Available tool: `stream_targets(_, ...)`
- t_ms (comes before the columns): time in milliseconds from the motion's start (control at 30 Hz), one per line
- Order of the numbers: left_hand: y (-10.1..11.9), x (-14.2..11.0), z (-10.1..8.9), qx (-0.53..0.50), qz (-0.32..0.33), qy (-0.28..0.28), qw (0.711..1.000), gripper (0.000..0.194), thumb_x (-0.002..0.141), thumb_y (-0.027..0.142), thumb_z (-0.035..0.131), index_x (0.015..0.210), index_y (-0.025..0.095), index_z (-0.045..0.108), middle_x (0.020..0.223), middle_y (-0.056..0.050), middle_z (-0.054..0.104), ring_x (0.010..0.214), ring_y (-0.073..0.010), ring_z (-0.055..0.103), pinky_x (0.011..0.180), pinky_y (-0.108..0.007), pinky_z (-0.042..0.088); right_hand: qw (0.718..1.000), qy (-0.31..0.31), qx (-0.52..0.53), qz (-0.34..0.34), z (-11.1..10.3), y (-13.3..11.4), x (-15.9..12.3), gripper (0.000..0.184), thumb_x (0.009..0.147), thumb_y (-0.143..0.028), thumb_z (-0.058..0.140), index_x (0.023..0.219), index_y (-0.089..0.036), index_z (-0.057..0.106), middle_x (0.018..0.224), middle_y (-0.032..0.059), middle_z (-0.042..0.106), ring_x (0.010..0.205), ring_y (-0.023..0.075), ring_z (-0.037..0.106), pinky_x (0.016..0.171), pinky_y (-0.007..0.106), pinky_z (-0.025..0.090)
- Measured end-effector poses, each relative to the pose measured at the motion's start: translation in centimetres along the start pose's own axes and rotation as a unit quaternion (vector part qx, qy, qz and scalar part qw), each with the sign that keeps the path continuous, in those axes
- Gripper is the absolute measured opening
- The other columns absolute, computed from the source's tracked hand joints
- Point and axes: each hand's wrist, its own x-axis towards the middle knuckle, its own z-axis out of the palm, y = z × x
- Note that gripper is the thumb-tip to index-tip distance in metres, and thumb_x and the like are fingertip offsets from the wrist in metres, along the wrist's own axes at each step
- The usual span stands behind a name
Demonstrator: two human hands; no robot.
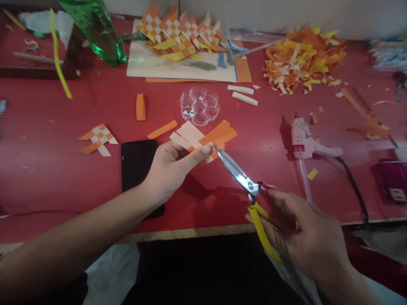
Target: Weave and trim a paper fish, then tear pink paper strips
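"Where's the paper piece (213, 134)?"

"Above the red table (63, 178), pinched between the left hand's (170, 171) thumb and fingers. It's orange and cream strips, crossed over each other."

"And the right hand (313, 233)?"

"Wrapped round the yellow-handled scissors (244, 180) — well apart from the left hand. The blade tips are right by the left thumb; I can't tell if they touch the paper."

"Anything in the way?"

"The left hand and wrist hide part of a phone (138, 163). Just beyond the paper there's a clear box (200, 106) with small bits in one compartment, and an orange strip (162, 129) lies near it."

"What else is about?"

"A checkered fish (101, 134) left of the phone, a glue gun (302, 137) over on the right. Along the back — a green bottle (98, 34), more paper fish (181, 31) on cream paper (140, 67), and a heap of scraps (302, 59)."
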Motion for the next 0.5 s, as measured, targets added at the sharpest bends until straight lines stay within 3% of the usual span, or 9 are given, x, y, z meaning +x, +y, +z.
stream_targets(300,-0.2,0.1,-0.2,-0.010,-0.036,0.006,0.999,0.012,0.076,0.033,0.081,0.073,0.022,0.077,0.078,0.000,0.077,0.073,-0.0116,0.069,0.069,-0.021,0.053,0.996,0.012,-0.059,-0.066,-0.4,1.2,0.0,0.035,0.087,-0.051,0.057,0.110,-0.025,0.059,0.101,0.0086,0.075,0.083,0.0274,0.074,0.067,0.036,0.059)
stream_targets(400,-0.2,0.2,-0.3,-0.022,-0.046,0.009,0.999,0.015,0.073,0.034,0.082,0.069,0.022,0.075,0.069,0.002,0.073,0.061,-0.0079,0.061,0.059,-0.019,0.049,0.997,0.010,-0.064,-0.043,-0.3,1.4,-0.1,0.040,0.087,-0.058,0.056,0.109,-0.025,0.061,0.098,0.0080,0.076,0.081,0.0272,0.074,0.063,0.035,0.057)
stream_targets(500,-0.1,0.2,-0.3,-0.031,-0.053,0.003,0.998,0.015,0.073,0.033,0.082,0.068,0.022,0.074,0.068,0.004,0.072,0.063,-0.0064,0.061,0.061,-0.017,0.048,0.999,0.000,-0.052,0.000,-0.4,1.5,-0.3,0.042,0.084,-0.063,0.057,0.106,-0.027,0.063,0.095,0.0073,0.076,0.082,0.0298,0.073,0.062,0.037,0.055)
